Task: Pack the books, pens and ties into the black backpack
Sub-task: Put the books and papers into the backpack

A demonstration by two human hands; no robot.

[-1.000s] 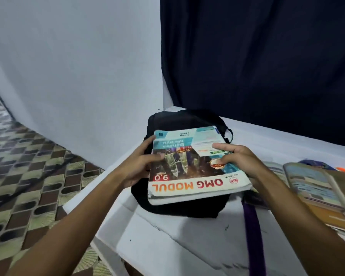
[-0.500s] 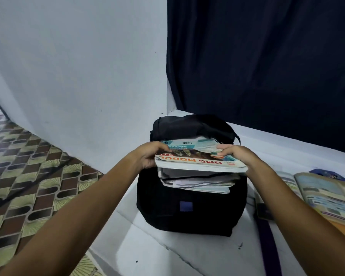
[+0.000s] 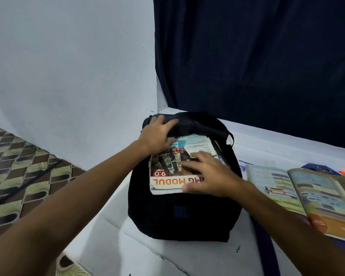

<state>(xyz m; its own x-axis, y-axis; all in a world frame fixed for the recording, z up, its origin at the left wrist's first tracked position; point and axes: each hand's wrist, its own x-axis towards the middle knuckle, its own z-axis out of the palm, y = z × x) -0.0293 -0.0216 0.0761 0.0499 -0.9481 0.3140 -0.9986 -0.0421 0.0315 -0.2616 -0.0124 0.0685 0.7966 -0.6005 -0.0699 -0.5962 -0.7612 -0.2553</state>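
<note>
Your left hand (image 3: 157,136) grips the top flap of the black backpack (image 3: 183,222) on the white table (image 3: 187,259). Your right hand (image 3: 209,176) lies flat, fingers straight, on the OMG Modul book (image 3: 167,172) sitting in the bag's open mouth.

A plain white wall (image 3: 68,76) is seen on the left, and a dark navy curtain (image 3: 257,66) is hung beside it on the right. The floor (image 3: 18,176) at lower left is tiled in a repeating brown, green and black pattern. A white table (image 3: 127,255) is set against the curtain, lit evenly and dimly, with a bluish cast.
</note>
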